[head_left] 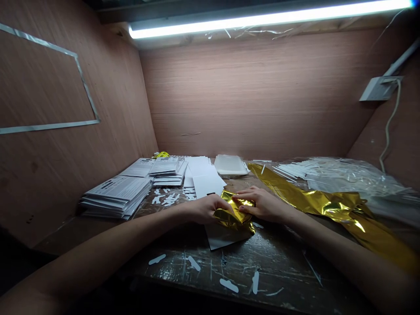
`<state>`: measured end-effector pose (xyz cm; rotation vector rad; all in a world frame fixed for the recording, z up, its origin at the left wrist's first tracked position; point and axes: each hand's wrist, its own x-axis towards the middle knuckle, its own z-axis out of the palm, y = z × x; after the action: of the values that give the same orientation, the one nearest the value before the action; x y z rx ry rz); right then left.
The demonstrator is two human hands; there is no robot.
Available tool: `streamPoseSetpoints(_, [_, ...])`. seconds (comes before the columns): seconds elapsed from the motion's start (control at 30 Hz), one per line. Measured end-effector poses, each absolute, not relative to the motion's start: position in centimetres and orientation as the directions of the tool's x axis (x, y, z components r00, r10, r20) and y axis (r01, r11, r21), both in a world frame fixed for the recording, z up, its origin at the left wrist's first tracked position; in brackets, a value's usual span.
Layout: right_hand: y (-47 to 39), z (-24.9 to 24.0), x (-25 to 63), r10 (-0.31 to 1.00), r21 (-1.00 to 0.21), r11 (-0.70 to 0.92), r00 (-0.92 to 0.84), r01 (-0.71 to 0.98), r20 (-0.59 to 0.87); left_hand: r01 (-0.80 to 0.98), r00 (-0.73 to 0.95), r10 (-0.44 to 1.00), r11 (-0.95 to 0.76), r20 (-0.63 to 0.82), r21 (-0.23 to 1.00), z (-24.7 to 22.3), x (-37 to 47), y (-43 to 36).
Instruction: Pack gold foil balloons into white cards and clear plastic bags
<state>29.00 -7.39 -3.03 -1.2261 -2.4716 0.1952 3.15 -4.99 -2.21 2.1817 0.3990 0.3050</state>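
A crumpled piece of shiny gold foil (231,218) lies over a white sheet (226,238) at the middle of the table. From the left, my left hand (210,209) grips the foil's edge with its fingers bent and the thumb side up. My right hand (257,203) rests on the foil's right side, its fingers pointing left and pressing on it. More white sheets (203,175) stretch away behind my left hand. A long strip of gold foil (315,201) runs past my right forearm to the right edge.
Stacks of printed cards (120,192) stand at the left. White cut-off pieces (166,199) lie beside them and near the front edge. At the back are a white tray (230,165) and thin white sticks (292,170). Clear plastic bags (348,175) cover the right rear.
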Motion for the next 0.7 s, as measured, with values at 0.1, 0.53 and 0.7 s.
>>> streamPoseSetpoints(0.1, [-7.5,-2.9,28.7,0.792,-0.321,0.609,-0.533,0.725,0.298,0.216,0.874,0.483,-0.479,0.05,0.851,-2.5,3.8,-4.7])
streamPoseSetpoints(0.53, [-7.1,-3.9,28.2,0.785,-0.394,0.618,-0.513,0.68,0.347,0.504,0.732,0.676,-0.622,0.086,0.599,-1.9,4.9,-5.8])
streamPoseSetpoints(0.7, [-6.7,-4.3,28.4,0.77,-0.401,0.638,-0.529,0.658,0.357,0.134,0.902,0.336,-0.814,0.27,0.566,-1.7,4.4,-6.2])
